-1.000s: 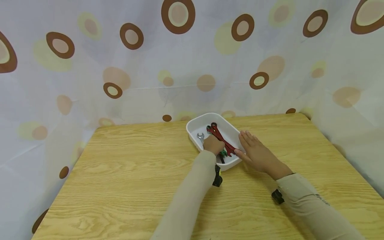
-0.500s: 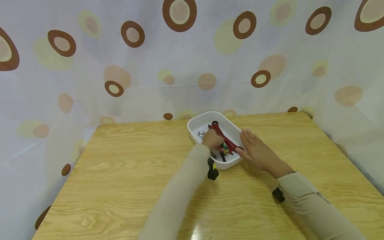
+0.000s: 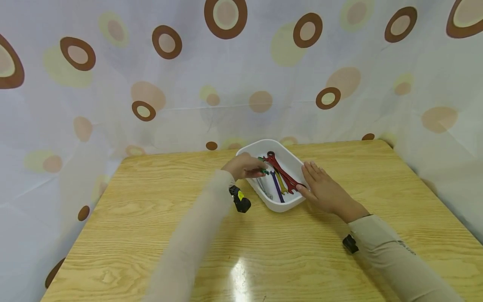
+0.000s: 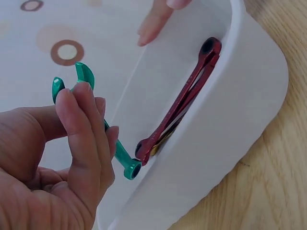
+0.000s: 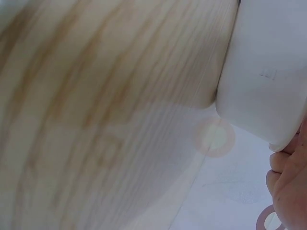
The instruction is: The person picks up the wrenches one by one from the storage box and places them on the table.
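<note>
in the head view the left hand pinches a green wrench over the left of a white tray on the table, the right hand straight-fingered at the tray's right rim. the left wrist view shows red wrenches in the tray; the right wrist view, the right hand by its edge.

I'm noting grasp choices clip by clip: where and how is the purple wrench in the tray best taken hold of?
Probably mid-shaft, from above: the purple wrench is long, narrow and seems to lie flat. Its near end is close to the wall of the tray, and the yellow wrench crowds its right, so a thumb could slip in on the left.
</note>
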### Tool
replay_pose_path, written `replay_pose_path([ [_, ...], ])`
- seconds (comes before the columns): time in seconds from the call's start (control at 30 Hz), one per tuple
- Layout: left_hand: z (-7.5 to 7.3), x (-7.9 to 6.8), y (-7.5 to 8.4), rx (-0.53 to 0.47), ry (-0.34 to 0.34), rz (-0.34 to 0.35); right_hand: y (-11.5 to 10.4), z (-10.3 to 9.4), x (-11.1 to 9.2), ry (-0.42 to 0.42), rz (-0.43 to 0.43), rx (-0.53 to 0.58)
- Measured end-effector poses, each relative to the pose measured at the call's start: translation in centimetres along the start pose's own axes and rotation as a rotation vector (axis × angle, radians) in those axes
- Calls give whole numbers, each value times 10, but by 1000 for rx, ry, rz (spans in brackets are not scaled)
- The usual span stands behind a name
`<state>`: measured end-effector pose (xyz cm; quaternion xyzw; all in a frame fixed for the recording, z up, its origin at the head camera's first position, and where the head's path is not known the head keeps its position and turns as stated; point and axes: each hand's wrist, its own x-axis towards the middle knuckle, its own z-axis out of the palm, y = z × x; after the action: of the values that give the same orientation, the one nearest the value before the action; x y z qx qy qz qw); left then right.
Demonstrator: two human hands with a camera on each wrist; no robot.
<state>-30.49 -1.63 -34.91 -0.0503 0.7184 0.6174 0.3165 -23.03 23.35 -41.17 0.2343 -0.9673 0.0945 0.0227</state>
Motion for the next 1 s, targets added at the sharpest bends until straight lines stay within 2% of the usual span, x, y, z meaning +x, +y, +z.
replay_pose_path([
  [0.23,-16,-11,-1,60,7,1,2,3,0,-1,2,3],
  [0.43,-30,-29,-11,90,-41,63,3,4,0,11,-8,15],
  [0.6,-39,-42,-33,93,-75,148,2,3,0,5,-2,15],
  [0.77,-48,-51,-61,105,-48,219,0,0,-1,-12,5,14],
  [1.0,-63,-58,-89,125,4,188,0,-2,-4,-16,9,17],
])
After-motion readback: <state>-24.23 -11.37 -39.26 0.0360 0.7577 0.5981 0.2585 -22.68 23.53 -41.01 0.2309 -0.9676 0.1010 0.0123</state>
